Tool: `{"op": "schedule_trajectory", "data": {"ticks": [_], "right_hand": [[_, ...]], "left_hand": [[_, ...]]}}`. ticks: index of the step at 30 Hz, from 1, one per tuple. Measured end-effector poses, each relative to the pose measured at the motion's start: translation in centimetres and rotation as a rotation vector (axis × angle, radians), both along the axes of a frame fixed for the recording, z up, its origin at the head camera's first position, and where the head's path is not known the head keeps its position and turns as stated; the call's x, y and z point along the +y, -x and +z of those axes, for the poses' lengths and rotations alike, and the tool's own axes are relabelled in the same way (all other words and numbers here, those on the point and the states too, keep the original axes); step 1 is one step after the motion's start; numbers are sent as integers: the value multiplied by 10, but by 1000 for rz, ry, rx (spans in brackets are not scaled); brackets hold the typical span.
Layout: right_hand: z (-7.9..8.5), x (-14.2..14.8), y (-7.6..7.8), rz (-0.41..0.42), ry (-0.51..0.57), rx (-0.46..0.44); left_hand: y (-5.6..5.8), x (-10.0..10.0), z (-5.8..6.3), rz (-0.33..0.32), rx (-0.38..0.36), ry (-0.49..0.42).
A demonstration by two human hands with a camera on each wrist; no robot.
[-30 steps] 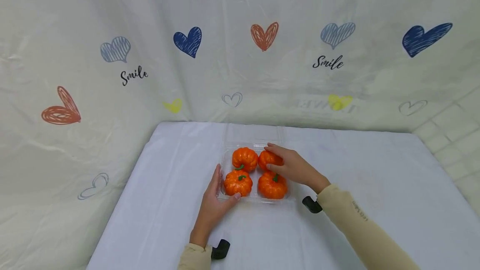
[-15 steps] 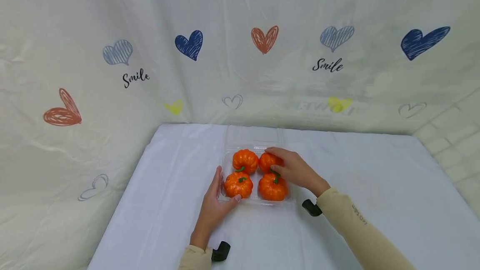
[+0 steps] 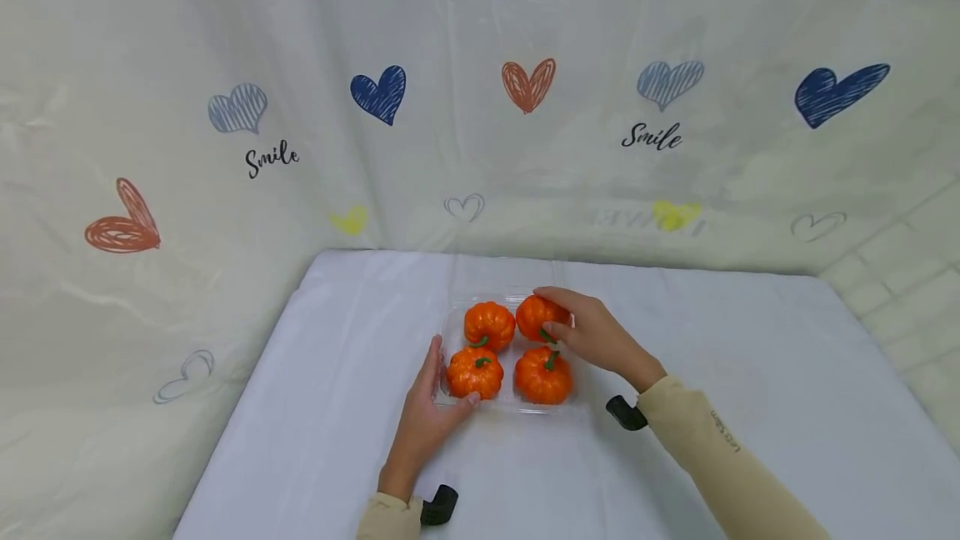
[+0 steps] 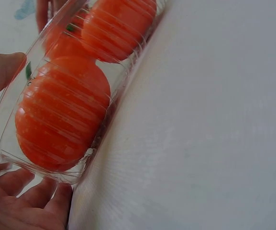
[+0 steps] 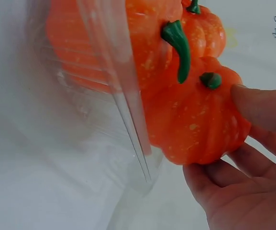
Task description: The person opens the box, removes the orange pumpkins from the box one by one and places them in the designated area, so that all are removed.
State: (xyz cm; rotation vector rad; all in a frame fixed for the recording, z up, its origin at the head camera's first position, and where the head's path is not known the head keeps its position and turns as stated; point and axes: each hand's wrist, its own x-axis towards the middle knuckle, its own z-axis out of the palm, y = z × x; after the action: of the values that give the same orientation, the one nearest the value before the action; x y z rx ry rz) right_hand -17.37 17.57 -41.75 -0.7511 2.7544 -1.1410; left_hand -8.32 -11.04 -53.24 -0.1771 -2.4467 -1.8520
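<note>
In the head view, my left hand (image 3: 423,419) grips the near left corner of a clear plastic container (image 3: 510,407), its thumb on the front rim and its fingers along the left side. My right hand (image 3: 600,338) holds the far right toy pumpkin (image 3: 536,317) between thumb and fingers. The right wrist view shows this orange pumpkin (image 5: 200,117) raised partly above the container's rim, its green stem facing the thumb. Inside the container sit three more orange pumpkins: one far left (image 3: 489,323), one near left (image 3: 474,373) and one near right (image 3: 543,377).
The container's transparent lid (image 3: 502,273) lies folded back behind it, barely visible. A white cloth covers the table (image 3: 315,407). Behind the table hangs a pale curtain (image 3: 450,148) printed with hearts and the word Smile. Each wrist carries a black camera mount (image 3: 626,413).
My right hand has drawn the far right pumpkin slightly upward and away from the near right one, so more of it shows. My left hand keeps its place on the container.
</note>
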Motion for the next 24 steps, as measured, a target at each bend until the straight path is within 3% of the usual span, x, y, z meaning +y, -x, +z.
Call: {"op": "schedule_trajectory", "data": {"ticks": [7, 24], "right_hand": [[2, 8, 1, -77, 74, -20], [-11, 42, -5, -382, 175, -55]], "left_hand": [[1, 0, 0, -1, -7, -13], [3, 0, 1, 6, 0, -10]]}}
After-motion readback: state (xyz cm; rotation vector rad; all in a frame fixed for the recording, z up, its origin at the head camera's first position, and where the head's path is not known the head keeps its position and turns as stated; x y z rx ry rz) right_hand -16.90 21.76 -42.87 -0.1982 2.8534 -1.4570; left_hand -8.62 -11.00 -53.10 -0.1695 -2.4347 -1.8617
